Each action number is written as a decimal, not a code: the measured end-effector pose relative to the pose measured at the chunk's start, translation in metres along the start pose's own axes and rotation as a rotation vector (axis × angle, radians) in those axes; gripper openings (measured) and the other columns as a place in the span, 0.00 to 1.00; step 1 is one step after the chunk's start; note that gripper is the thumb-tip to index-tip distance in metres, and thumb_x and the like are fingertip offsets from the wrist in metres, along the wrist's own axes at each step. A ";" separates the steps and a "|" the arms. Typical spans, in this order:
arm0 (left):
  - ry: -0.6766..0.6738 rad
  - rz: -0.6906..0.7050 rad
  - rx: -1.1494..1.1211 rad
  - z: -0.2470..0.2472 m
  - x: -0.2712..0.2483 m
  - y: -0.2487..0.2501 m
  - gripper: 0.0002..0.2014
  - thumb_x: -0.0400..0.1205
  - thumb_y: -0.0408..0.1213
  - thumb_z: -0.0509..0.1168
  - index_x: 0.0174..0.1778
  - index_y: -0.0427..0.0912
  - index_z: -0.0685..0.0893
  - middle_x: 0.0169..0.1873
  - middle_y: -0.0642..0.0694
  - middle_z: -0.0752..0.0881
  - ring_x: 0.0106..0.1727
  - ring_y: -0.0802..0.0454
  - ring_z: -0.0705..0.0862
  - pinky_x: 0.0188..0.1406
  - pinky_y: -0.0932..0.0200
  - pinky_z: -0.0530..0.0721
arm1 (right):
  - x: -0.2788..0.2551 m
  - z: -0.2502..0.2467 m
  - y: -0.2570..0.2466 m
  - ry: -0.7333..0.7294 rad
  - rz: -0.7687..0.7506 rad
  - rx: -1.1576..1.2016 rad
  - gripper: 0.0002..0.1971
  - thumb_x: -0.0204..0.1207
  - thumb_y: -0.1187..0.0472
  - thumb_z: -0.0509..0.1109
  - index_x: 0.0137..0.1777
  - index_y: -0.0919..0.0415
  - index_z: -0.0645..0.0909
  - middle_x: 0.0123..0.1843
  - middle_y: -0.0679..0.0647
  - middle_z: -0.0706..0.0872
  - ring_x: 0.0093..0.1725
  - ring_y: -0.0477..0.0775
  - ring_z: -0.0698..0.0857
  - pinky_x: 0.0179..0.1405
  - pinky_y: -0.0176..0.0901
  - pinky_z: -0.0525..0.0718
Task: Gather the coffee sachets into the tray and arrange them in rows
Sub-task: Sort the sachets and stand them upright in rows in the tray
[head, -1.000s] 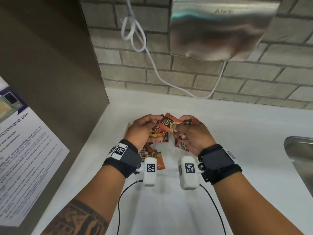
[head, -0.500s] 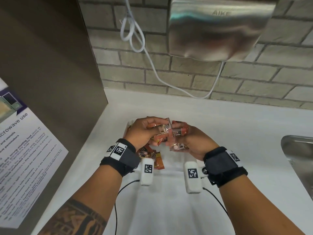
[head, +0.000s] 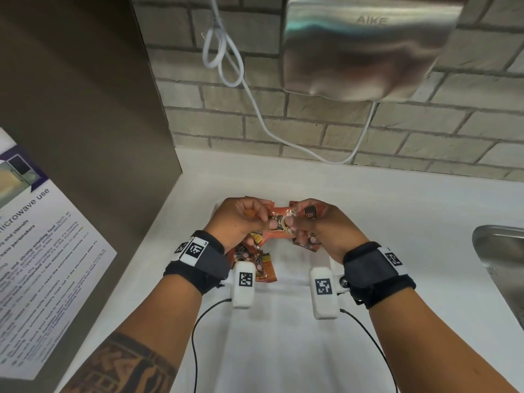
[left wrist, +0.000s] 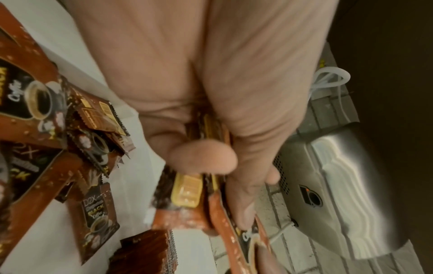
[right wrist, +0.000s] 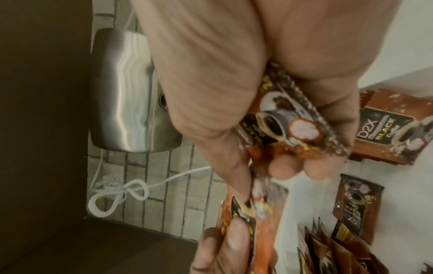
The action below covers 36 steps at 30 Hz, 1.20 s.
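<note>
Above a white tray (head: 320, 260), the left hand (head: 241, 219) and right hand (head: 326, 225) meet, each gripping several coffee sachets (head: 279, 219) in curled fingers. Below the left hand, loose sachets (head: 263, 268) lie jumbled in the tray, on a white counter (head: 425, 211).

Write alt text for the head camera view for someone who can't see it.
Two hands, left hand and right hand, hold a bunch of orange-brown coffee sachets above a white tray on a white counter. More sachets lie below; a steel hand dryer hangs on the brick wall.
</note>
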<state>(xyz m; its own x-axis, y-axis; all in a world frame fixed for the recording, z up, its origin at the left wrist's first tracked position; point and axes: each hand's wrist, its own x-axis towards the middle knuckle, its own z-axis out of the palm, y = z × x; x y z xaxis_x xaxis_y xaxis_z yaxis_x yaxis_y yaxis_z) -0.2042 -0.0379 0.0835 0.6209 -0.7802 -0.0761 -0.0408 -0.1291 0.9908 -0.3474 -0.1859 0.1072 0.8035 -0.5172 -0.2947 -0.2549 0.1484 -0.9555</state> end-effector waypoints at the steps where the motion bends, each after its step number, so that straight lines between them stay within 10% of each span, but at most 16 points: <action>1: 0.029 0.006 -0.013 -0.001 0.001 -0.001 0.14 0.72 0.28 0.81 0.30 0.45 0.83 0.34 0.54 0.87 0.26 0.56 0.81 0.18 0.64 0.75 | 0.000 -0.001 0.002 -0.040 0.049 0.002 0.16 0.73 0.68 0.79 0.58 0.66 0.80 0.38 0.65 0.85 0.29 0.55 0.79 0.24 0.38 0.76; 9: -0.116 0.079 0.068 0.010 0.002 0.010 0.16 0.71 0.22 0.80 0.30 0.40 0.79 0.25 0.50 0.81 0.23 0.63 0.77 0.21 0.74 0.73 | -0.002 -0.001 0.001 -0.341 0.093 -0.255 0.15 0.74 0.71 0.78 0.60 0.71 0.83 0.44 0.62 0.90 0.41 0.55 0.87 0.39 0.45 0.84; 13: -0.122 0.058 0.070 0.010 0.007 0.009 0.11 0.81 0.24 0.71 0.37 0.43 0.82 0.38 0.41 0.90 0.35 0.49 0.87 0.20 0.62 0.80 | 0.002 -0.002 0.004 -0.350 0.048 -0.098 0.18 0.73 0.78 0.75 0.63 0.71 0.82 0.51 0.65 0.91 0.51 0.61 0.91 0.46 0.48 0.88; 18: -0.148 0.024 -0.079 0.000 0.009 0.001 0.18 0.82 0.21 0.69 0.50 0.51 0.77 0.57 0.42 0.88 0.44 0.37 0.91 0.22 0.54 0.87 | 0.007 -0.013 0.009 -0.141 0.058 0.081 0.20 0.78 0.77 0.72 0.68 0.65 0.80 0.48 0.66 0.87 0.45 0.60 0.89 0.43 0.52 0.86; 23: -0.205 -0.031 -0.025 0.009 0.011 0.003 0.32 0.73 0.31 0.81 0.62 0.62 0.72 0.52 0.35 0.90 0.41 0.38 0.91 0.25 0.54 0.86 | 0.009 -0.002 0.005 -0.045 -0.061 -0.017 0.16 0.73 0.65 0.81 0.60 0.62 0.85 0.53 0.70 0.88 0.46 0.64 0.84 0.51 0.60 0.83; 28: -0.152 -0.111 -0.119 0.010 0.008 0.002 0.15 0.83 0.43 0.72 0.62 0.48 0.76 0.54 0.34 0.90 0.49 0.37 0.92 0.32 0.53 0.90 | 0.007 -0.005 0.002 0.048 -0.199 -0.082 0.13 0.71 0.67 0.82 0.55 0.64 0.88 0.48 0.60 0.91 0.45 0.60 0.89 0.52 0.60 0.90; 36: -0.047 -0.248 -0.578 0.008 0.006 0.002 0.07 0.83 0.30 0.69 0.56 0.35 0.81 0.56 0.35 0.90 0.53 0.42 0.91 0.43 0.55 0.92 | 0.007 -0.003 0.007 0.088 -0.419 -0.236 0.17 0.64 0.74 0.84 0.35 0.47 0.91 0.47 0.52 0.87 0.50 0.55 0.87 0.58 0.51 0.87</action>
<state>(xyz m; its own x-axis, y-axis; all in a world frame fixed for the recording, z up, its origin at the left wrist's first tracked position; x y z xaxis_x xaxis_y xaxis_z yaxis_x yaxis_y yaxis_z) -0.2069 -0.0477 0.0842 0.5222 -0.7970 -0.3033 0.5381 0.0321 0.8423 -0.3449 -0.1908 0.0983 0.8171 -0.5623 0.1268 -0.0421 -0.2776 -0.9598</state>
